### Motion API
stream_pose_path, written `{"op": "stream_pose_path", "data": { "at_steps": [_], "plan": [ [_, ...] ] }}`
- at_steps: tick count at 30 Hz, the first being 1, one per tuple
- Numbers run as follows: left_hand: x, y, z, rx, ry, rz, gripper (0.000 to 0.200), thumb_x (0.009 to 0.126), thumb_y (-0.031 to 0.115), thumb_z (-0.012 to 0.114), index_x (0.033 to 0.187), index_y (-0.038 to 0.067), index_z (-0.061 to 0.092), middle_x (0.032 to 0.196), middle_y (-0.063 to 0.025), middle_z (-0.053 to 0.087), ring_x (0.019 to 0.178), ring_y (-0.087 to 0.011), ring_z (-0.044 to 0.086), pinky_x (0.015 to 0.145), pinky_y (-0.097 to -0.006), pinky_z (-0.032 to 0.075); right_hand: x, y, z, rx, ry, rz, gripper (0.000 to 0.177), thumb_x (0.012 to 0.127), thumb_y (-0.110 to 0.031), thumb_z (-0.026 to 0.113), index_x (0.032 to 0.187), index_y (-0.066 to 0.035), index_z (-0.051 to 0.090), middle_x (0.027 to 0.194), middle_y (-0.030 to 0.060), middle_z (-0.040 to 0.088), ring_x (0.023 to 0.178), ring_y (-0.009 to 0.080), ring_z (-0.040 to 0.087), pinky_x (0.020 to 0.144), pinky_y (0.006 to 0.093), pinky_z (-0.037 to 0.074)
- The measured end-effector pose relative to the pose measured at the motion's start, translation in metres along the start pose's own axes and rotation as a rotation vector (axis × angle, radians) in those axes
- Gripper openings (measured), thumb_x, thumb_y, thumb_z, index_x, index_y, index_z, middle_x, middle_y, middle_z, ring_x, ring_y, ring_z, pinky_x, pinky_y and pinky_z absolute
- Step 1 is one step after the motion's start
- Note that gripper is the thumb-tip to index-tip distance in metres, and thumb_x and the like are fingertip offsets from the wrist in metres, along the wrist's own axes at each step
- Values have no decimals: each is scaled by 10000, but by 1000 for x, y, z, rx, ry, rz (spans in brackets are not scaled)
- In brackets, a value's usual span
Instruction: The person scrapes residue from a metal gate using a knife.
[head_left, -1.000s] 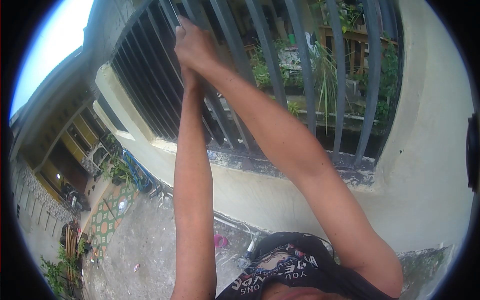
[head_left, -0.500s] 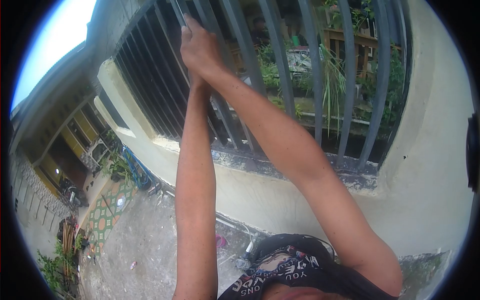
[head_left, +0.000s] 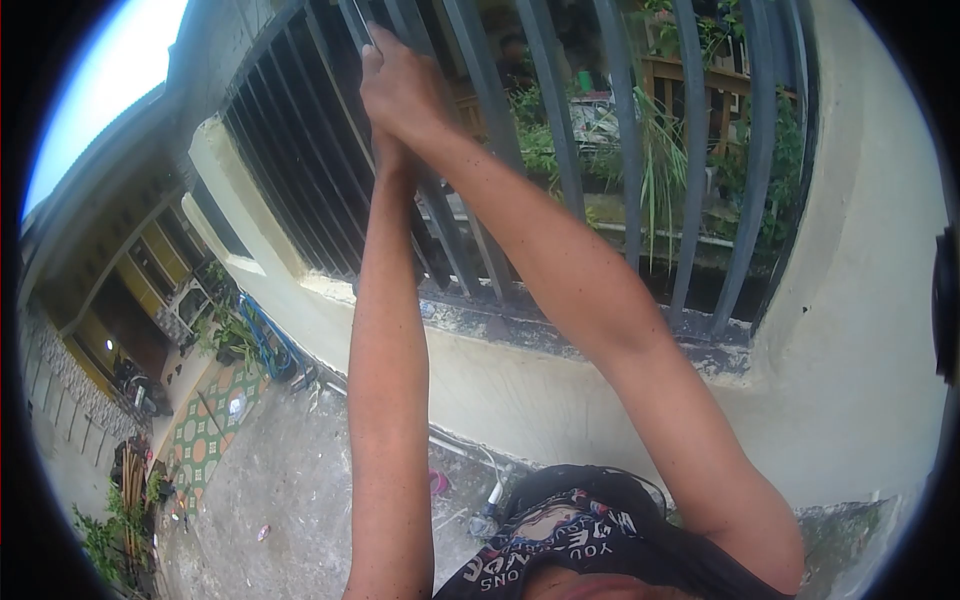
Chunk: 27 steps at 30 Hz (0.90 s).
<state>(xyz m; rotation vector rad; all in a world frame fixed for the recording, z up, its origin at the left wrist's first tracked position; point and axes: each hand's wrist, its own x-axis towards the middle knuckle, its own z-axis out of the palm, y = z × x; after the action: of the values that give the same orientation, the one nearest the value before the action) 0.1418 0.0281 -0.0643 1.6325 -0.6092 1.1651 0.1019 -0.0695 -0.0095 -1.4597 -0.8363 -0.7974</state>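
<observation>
right hand [head_left: 405, 95] before bars [head_left: 697, 130], plants [head_left: 662, 160] behind bars, wall [head_left: 560, 400] below, tiled floor [head_left: 215, 425] at left

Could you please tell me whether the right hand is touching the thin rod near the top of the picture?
Touching. The head view shows the thin rod rising directly out of the right hand, with no gap between them.

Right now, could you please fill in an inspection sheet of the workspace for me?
Surface: grey concrete ground, stained and scuffed.
Job's things: thin rod in the right hand; upright metal bars alongside.
Clutter: pink object on the ground, kind unclear.
Hands: raised close together; left hand mostly hidden behind the right.
Cables: blue hose-like loops near the cream wall.
Surroundings: plants beyond the bars; patterned tiles.
</observation>
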Motion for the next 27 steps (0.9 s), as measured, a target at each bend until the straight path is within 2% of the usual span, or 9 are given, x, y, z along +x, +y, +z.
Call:
{"op": "stream_pose_path", "data": {
  "at_steps": [4,7,11,17,20,23,24,26,27],
  "plan": [
    [11,-24,-9,-103,-2,-80,627,1025,383,666,1531,127,399,1442,-60,483,1340,-205,486,1106,-383,431,6,2,8,22,25,46,475,1106,-284,435,1539,-94,480,1156,273,718,1104,428,708,1015,528,570],
    [1,-6,-4,43,-18,-100,650,1022,404,669,1542,131,391,1447,-62,482,1369,-209,471,1113,-391,432,10,1,11,22,4,-28,478,1107,-286,430,1542,-93,475,1158,273,712,1115,433,702,1008,522,575],
    [2,-2,0,-75,9,-127,641,1032,432,644,1542,135,394,1439,-57,489,1355,-207,479,1107,-391,433,15,0,13,-2,28,0,479,1107,-274,433,1550,-97,463,1207,271,695,1136,428,696,1015,518,572],
    [4,3,2,-58,17,-136,630,1056,475,578,1550,133,385,1437,-56,495,1340,-208,495,1096,-399,447,19,-3,13,4,20,-8,473,1107,-267,424,1547,-96,464,1221,272,690,1142,440,689,1026,514,567],
    [3,2,6,-124,156,-208,595,1094,481,468,1548,99,431,1411,-78,566,1288,-210,565,1050,-357,467,20,-2,13,11,8,6,478,1105,-268,427,1546,-89,463,1229,278,686,1148,448,684,1042,517,554],
    [1,-8,0,8,56,3,589,1096,478,463,1544,98,435,1409,-76,568,1287,-209,566,1052,-358,468,25,-1,14,14,36,7,486,1102,-272,429,1549,-83,458,1236,289,682,1152,452,680,1057,524,540],
    [0,-8,-1,11,58,0,589,1096,478,463,1544,98,435,1409,-76,568,1287,-209,566,1052,-358,468,22,0,17,26,50,17,489,1101,-274,430,1549,-82,457,1237,294,682,1153,454,679,1062,528,534],
    [0,-5,-3,50,29,-106,632,1035,372,656,1548,124,384,1447,-61,489,1351,-208,480,1114,-388,421,16,2,15,32,26,22,487,1101,-275,429,1547,-81,459,1236,297,683,1152,456,679,1061,529,534],
    [2,-3,-2,49,27,-98,632,1035,372,656,1548,124,384,1447,-61,489,1351,-208,480,1114,-388,421,16,1,12,26,3,10,486,1102,-277,428,1546,-81,462,1235,299,683,1152,459,679,1061,529,535]
  ]
}}
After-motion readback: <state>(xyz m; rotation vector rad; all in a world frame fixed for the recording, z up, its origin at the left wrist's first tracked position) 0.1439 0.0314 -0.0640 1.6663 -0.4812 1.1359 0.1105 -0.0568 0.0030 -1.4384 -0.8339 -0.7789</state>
